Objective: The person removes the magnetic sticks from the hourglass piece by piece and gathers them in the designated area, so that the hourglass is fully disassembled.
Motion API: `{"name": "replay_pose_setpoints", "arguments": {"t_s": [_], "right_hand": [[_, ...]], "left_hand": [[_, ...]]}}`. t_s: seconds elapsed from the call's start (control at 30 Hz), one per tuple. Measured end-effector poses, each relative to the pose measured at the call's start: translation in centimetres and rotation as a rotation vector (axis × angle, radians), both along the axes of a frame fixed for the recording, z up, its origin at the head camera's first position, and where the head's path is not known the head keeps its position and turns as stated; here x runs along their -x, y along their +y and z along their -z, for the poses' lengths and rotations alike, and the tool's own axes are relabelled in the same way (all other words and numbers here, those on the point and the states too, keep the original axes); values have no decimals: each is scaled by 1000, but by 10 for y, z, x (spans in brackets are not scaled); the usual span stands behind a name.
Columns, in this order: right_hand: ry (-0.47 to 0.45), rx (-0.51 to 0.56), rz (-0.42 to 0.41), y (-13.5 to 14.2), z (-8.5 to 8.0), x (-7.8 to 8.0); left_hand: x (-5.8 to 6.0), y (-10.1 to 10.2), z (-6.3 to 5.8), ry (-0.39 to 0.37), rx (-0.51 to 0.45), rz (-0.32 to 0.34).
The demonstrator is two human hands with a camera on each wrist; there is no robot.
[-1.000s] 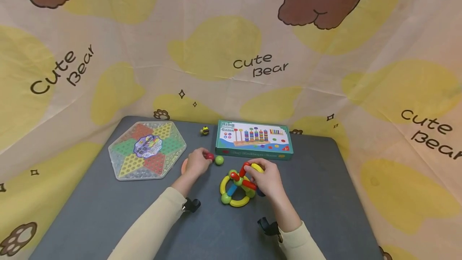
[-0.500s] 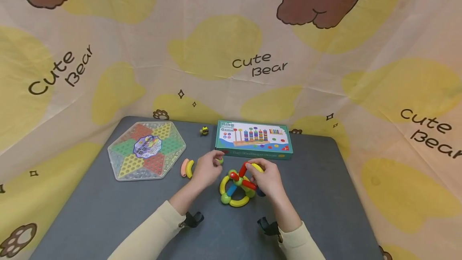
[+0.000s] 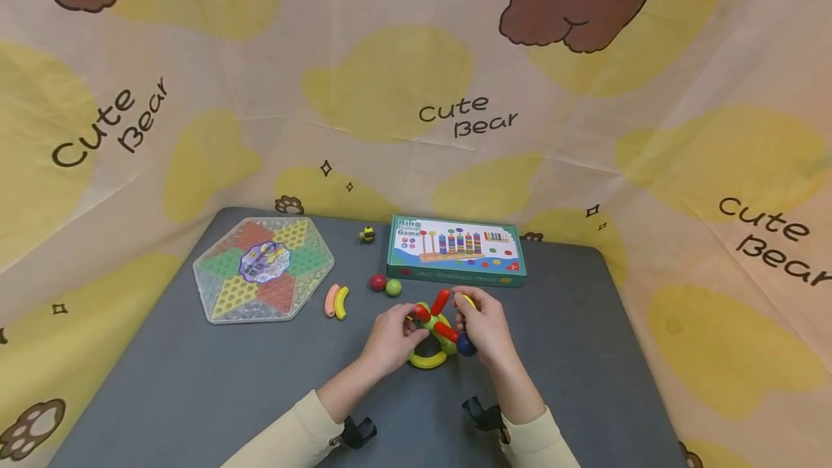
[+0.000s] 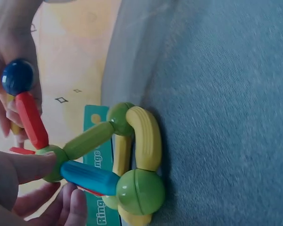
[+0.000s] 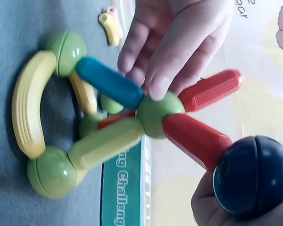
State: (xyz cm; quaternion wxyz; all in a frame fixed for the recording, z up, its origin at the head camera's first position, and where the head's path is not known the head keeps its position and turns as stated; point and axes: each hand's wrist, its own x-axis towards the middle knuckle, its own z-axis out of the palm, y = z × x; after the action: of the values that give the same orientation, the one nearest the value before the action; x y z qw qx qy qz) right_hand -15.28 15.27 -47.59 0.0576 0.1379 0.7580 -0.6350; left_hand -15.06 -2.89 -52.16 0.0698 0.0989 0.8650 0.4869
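Observation:
A magnetic ball-and-stick model [image 3: 427,361] stands on the table, its base a ring of yellow curved sticks and green balls. Blue and green sticks rise from it to a central green ball [image 5: 159,114]. My left hand [image 3: 390,341] pinches this ball, thumb on its near side. Red sticks [image 3: 440,301] point outward from the ball. One of them ends in a dark blue ball [image 3: 466,344]. My right hand [image 3: 484,323] holds a yellow curved stick [image 3: 469,301] beside the dark blue ball; whether the two touch is hidden.
A red ball [image 3: 378,282] and a green ball [image 3: 393,287] lie behind the model. Pink [image 3: 331,300] and yellow [image 3: 341,303] curved sticks lie left. Farther back are a game box [image 3: 456,251], a toy bee [image 3: 367,235] and a hexagonal checkers board [image 3: 264,271].
My left hand has come from the loose red and green balls, right and nearer, to the model's central ball. My right hand has shifted slightly, off the upper red stick, still with the yellow stick.

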Motion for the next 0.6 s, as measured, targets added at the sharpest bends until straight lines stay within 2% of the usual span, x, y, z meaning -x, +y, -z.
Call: {"name": "replay_pose_setpoints", "arguments": {"t_s": [0.13, 0.27, 0.4, 0.5, 0.6], "right_hand": [[-14, 92, 39, 0, -1, -2], [-10, 122, 93, 0, -1, -1], [28, 149, 107, 2, -2, 2], [59, 188, 90, 2, -5, 3], [93, 207, 73, 2, -7, 3]], "left_hand": [[2, 0, 3, 18, 2, 6], [3, -1, 6, -8, -16, 9], [2, -3, 5, -33, -40, 27], [3, -5, 4, -58, -45, 61], [8, -10, 4, -108, -73, 127]]}}
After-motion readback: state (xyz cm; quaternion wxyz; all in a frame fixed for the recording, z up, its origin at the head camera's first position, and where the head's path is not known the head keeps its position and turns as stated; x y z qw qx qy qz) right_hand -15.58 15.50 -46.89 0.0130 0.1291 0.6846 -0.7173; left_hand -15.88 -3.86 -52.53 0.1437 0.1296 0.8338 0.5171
